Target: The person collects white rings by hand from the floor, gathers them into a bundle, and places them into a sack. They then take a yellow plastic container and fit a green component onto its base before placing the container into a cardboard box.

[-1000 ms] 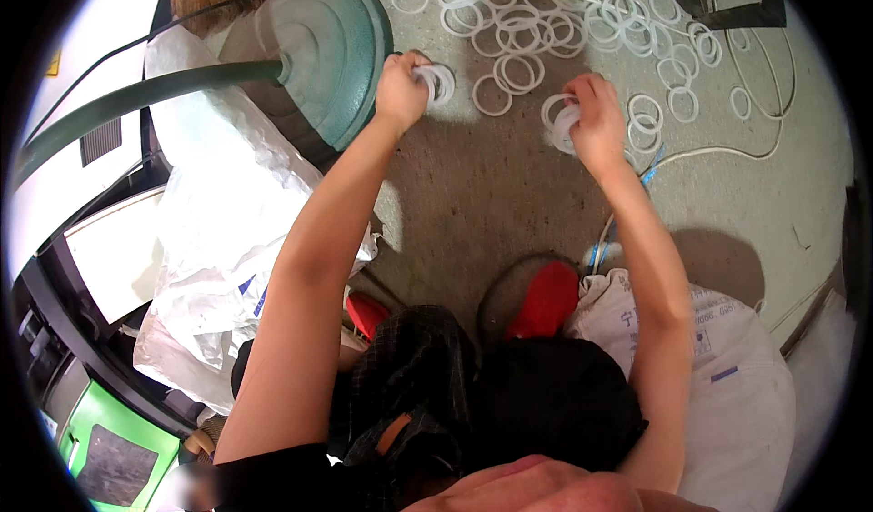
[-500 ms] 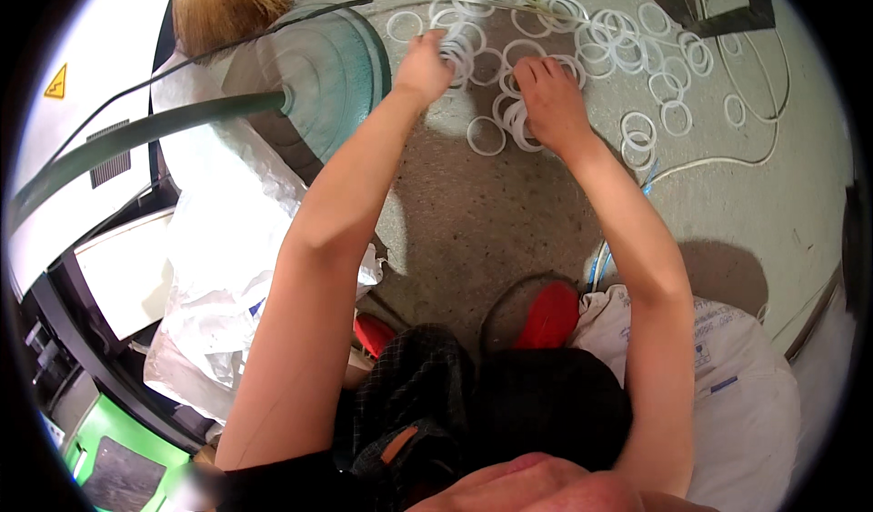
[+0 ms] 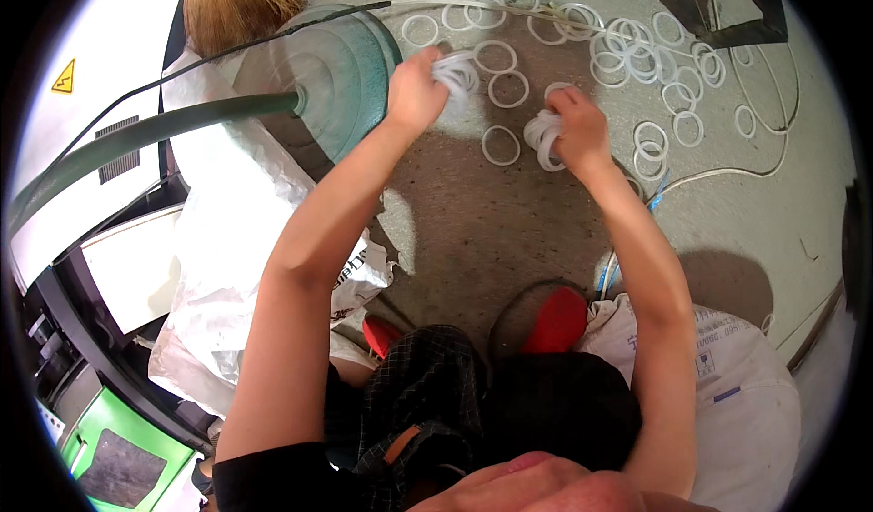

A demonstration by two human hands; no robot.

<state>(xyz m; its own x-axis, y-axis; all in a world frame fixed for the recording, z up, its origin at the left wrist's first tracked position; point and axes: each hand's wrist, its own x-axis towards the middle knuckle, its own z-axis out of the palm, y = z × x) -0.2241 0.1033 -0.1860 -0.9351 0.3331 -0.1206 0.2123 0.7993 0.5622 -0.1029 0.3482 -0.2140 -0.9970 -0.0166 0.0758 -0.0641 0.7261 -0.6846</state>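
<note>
My left hand [image 3: 419,92] is closed on a bunch of translucent white rings [image 3: 455,75], held over the concrete floor. To its right, my right hand [image 3: 579,128] grips a second bunch of white rings [image 3: 544,139], its fingers wrapped round their edges. Both bunches are a little blurred by motion. A single ring [image 3: 500,145] lies flat between the two hands, with two more just beyond it. Many loose rings [image 3: 626,53] are scattered and overlapping on the floor past my right hand.
A green round-based stand [image 3: 350,75] is left of my left hand, near a straw broom [image 3: 245,7]. A cable [image 3: 727,171] winds across the floor at right. White plastic sacking [image 3: 227,239] lies at left; a full white sack [image 3: 727,394] sits beside my right arm.
Both hands have gathered rings into bunches and lifted them off the floor. My right hand has drawn nearer to me and rightward, leaving fewer rings between the hands.
</note>
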